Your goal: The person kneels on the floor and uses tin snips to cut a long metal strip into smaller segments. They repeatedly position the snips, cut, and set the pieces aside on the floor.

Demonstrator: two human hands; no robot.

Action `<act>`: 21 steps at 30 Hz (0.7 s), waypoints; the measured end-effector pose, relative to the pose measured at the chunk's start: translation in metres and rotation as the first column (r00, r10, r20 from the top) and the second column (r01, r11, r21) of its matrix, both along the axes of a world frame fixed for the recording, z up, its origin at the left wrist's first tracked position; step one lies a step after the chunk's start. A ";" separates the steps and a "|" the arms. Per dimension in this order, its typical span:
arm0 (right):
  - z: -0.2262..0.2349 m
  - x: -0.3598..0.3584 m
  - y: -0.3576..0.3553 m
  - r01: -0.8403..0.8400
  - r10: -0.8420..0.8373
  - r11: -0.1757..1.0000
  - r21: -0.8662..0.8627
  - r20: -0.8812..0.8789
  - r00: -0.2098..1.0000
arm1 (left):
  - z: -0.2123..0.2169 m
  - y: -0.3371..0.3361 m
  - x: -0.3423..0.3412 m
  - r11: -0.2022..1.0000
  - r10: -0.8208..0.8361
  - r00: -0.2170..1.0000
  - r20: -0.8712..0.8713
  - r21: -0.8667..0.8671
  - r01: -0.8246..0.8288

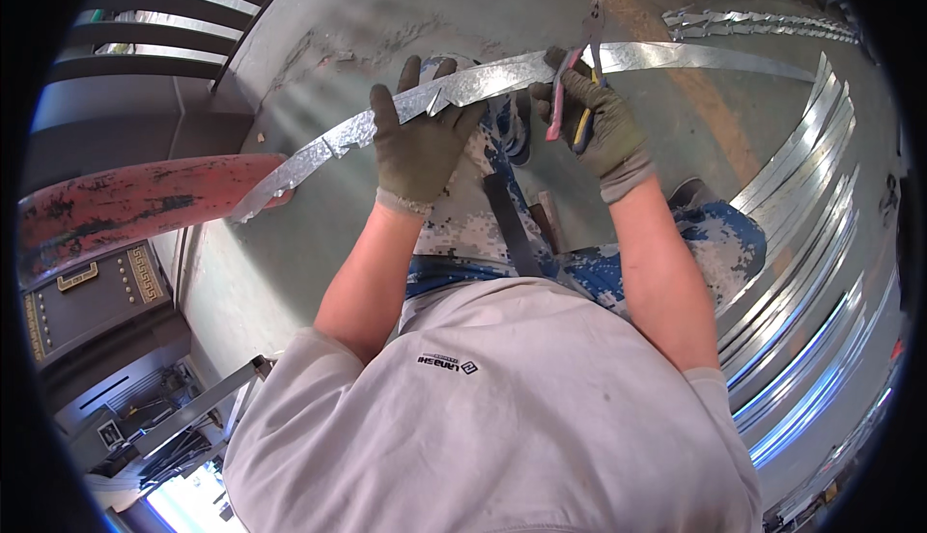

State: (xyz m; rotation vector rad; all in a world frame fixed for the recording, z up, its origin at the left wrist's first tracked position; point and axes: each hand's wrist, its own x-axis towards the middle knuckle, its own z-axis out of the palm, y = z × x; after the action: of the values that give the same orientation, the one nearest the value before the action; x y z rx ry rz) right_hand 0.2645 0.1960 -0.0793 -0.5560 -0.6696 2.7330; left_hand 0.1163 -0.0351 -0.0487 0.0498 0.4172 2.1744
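A long, thin metal strip (502, 79) curves across in front of me, with small cut or bent tabs along its near edge. My left hand (420, 147), in an olive work glove, grips the strip left of its middle, one finger over the strip and others partly behind it. My right hand (603, 123), gloved too, is closed around the handles of pliers (594, 23). One handle is red, the other blue and yellow. Their jaws point away from me, past the strip's far edge; whether they touch it I cannot tell.
A worn red beam (145, 210) lies at the left, near the strip's left end. Several long metal strips (797, 272) lie on the floor at the right. Toothed strips (753, 23) lie at the far right. Dark slatted bars (174, 7) stand at the far left.
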 end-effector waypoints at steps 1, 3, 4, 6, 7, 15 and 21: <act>-0.003 0.000 -0.001 -0.016 0.016 1.000 -0.015 -0.018 1.000 | 0.001 0.009 -0.001 0.999 0.014 1.000 0.018 -0.049 -0.013; 0.000 0.001 -0.007 -0.039 0.039 0.999 -0.004 -0.001 0.999 | 0.003 0.026 0.000 0.987 0.039 0.998 0.055 -0.155 -0.030; 0.002 0.003 -0.009 -0.049 0.048 0.998 0.026 0.033 0.998 | 0.005 0.033 0.001 0.965 0.102 0.995 0.003 -0.242 -0.098; 0.011 0.009 -0.011 -0.083 0.074 0.992 0.095 0.100 0.992 | 0.002 0.032 -0.009 0.959 0.082 0.992 -0.098 -0.262 -0.105; 0.015 0.013 -0.012 -0.107 0.089 0.985 0.132 0.135 0.987 | 0.001 0.031 -0.015 0.957 0.070 0.986 -0.149 -0.271 -0.109; -0.002 0.073 -0.054 -0.408 0.244 0.847 0.340 0.432 0.868 | -0.012 0.029 -0.036 0.962 0.072 0.983 -0.170 -0.248 -0.113; -0.008 0.068 -0.072 -0.546 0.218 0.685 0.482 0.580 0.785 | -0.020 0.028 -0.040 0.982 0.055 0.983 -0.174 -0.168 -0.084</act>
State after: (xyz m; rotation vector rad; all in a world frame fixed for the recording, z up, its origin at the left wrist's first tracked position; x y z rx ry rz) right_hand 0.3323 0.1240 -0.0875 -1.0153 -1.9619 2.4443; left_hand 0.0765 -0.0074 -0.0684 0.1239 0.7146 2.2018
